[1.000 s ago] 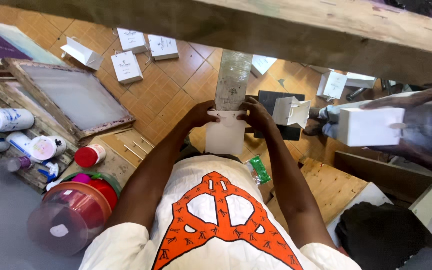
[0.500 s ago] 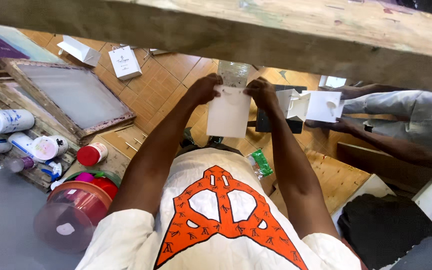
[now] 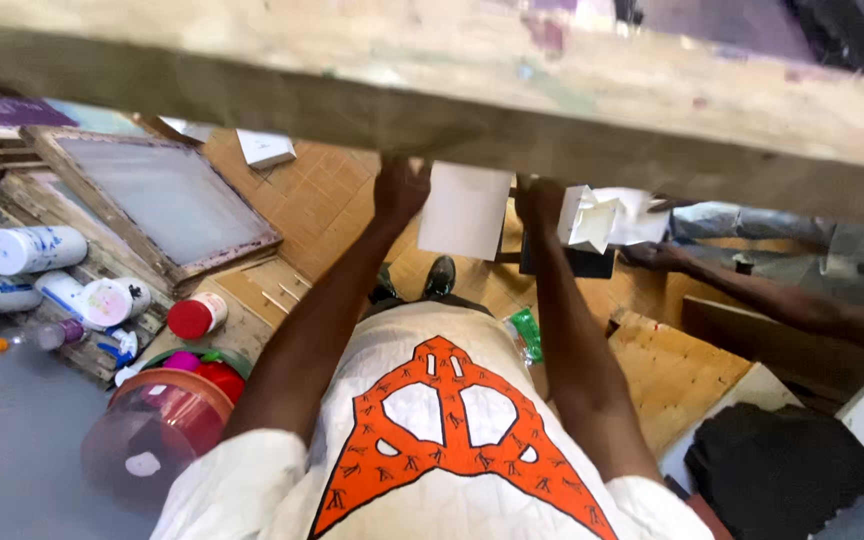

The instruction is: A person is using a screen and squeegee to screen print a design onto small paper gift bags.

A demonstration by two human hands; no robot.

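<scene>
Overhead, both hands' grip holds a white sheet under a wooden beam, above tan tiled floor.

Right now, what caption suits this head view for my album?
Both hands, left and right, hold a white card beneath a wooden beam.

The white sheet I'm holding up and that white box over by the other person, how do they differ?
The white sheet is flat and hangs upright, pinched between the left hand and right hand. The white box is folded into an open, three-dimensional shape and sits lower, near another person's hand. Both are plain white.
</scene>
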